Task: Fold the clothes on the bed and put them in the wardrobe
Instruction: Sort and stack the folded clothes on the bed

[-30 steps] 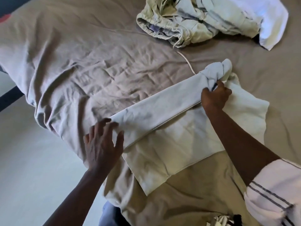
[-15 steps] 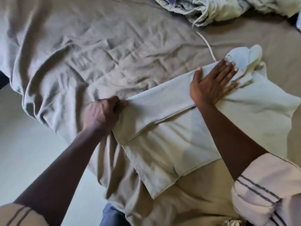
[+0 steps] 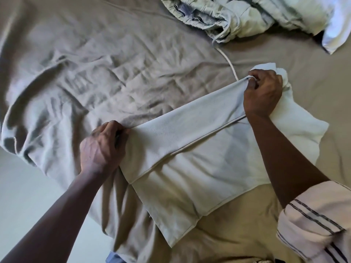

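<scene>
- head view: the pale garment (image 3: pixel 190 168) lay flat on the bed (image 3: pixel 95 63), near its front edge, just in front of the person.
- its folded-over band ran on a slant from near-left to far-right; that was the long axis, with one grip at each end.
- the left grip (image 3: pixel 102 147) clenched the near-left end of the band; the right grip (image 3: pixel 263 93) pinched the far-right end, beside a bunched bit of the cloth.
- the flat single layer lay on the person's side of the band, so the next fold probably had to come toward the body, both ends moving together.
- counted: two grips, one garment being folded, one heap of unfolded clothes (image 3: pixel 237 16) farther up the bed, its pieces too tangled to number, and one white cord (image 3: pixel 230 68) trailing from it.
</scene>
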Tool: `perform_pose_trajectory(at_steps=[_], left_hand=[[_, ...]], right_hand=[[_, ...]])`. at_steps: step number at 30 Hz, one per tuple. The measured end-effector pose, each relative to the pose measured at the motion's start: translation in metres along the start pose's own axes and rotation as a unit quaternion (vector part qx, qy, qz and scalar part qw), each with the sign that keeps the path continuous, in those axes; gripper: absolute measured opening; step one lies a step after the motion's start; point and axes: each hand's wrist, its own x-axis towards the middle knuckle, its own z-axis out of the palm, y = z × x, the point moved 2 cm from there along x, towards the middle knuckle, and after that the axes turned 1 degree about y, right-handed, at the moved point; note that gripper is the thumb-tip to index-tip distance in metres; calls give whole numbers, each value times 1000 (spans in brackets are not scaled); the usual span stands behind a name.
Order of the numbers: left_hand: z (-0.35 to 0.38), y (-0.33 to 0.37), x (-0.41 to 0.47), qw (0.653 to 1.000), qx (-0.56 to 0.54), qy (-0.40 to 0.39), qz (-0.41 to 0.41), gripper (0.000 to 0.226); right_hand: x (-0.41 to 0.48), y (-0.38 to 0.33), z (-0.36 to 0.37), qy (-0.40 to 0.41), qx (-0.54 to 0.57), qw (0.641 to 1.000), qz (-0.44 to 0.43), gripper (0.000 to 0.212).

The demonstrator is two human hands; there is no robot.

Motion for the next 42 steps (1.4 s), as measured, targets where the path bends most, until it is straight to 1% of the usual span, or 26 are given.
perform_pose_trajectory(at_steps=[2,5,9,11,13,14,15,16,18,20,22,23,25,26,27,28,29,31,32,34,36,37,38,40,41,42], left_hand=[[-1,0,2,1000,-5,2,-7,18],[1,-2,7,1000,-1,-3,-7,23],[-1,-3,10,1000,1,-5,13,33],[-3,-1,12,999,7,-48,-1,42],[-4,5,10,995,40,-93,-24,55],[-4,8,3,993,62,-92,-31,61],[-4,13,-3,994,85,-65,-29,65],[-4,21,-14,994,106,-32,-14,66],[-2,40,-37,993,97,20,56,56],[10,63,-69,986,14,4,168,43],[28,85,-106,962,-60,-80,253,40],[39,93,-125,948,-63,-128,284,42],[60,104,-160,921,-17,-203,333,48],[69,108,-171,911,17,-223,346,50],[76,109,-177,905,49,-237,351,51],[80,110,-181,901,70,-244,351,51],[84,113,-188,900,74,-248,350,47],[86,112,-196,899,65,-265,342,38],[85,108,-198,898,57,-279,335,38],[77,107,-201,898,49,-295,324,41],[68,106,-198,897,85,-297,316,44],[65,104,-197,897,115,-293,311,48],[63,102,-196,896,144,-288,305,52],[61,103,-198,892,169,-288,305,54],[59,106,-200,893,163,-299,293,51],[56,110,-198,902,153,-303,268,45]], right_hand=[[7,-1,-3,13,24,1000,9,24],[13,-7,-2,20,20,999,45,24],[7,-9,12,-52,-7,997,56,33],[-2,-12,14,-51,9,997,57,42],[-20,-19,10,-21,38,999,29,52],[-35,-21,6,-16,37,999,3,55],[-50,-25,2,-11,25,999,-25,56],[-69,-25,-6,-1,13,999,-44,55],[-107,-25,-22,42,21,998,-34,52],[-149,-11,-41,94,30,994,57,52],[-183,19,-63,114,8,968,226,59],[-196,39,-73,103,-3,938,330,64],[-215,82,-97,58,8,844,533,72],[-220,100,-107,36,30,800,598,77],[-221,115,-110,22,66,767,637,82],[-220,123,-113,23,120,748,653,84],[-220,133,-117,39,187,736,650,81],[-216,138,-119,76,292,716,630,62],[-212,139,-119,102,309,717,617,53],[-204,144,-126,146,305,744,576,43],[-198,148,-129,162,292,758,560,37],[-197,151,-126,160,293,751,570,36],[-196,148,-127,148,301,735,590,38],[-193,144,-125,112,334,703,618,56],[-192,144,-123,116,345,696,619,60],[-188,143,-124,136,340,701,612,60]])
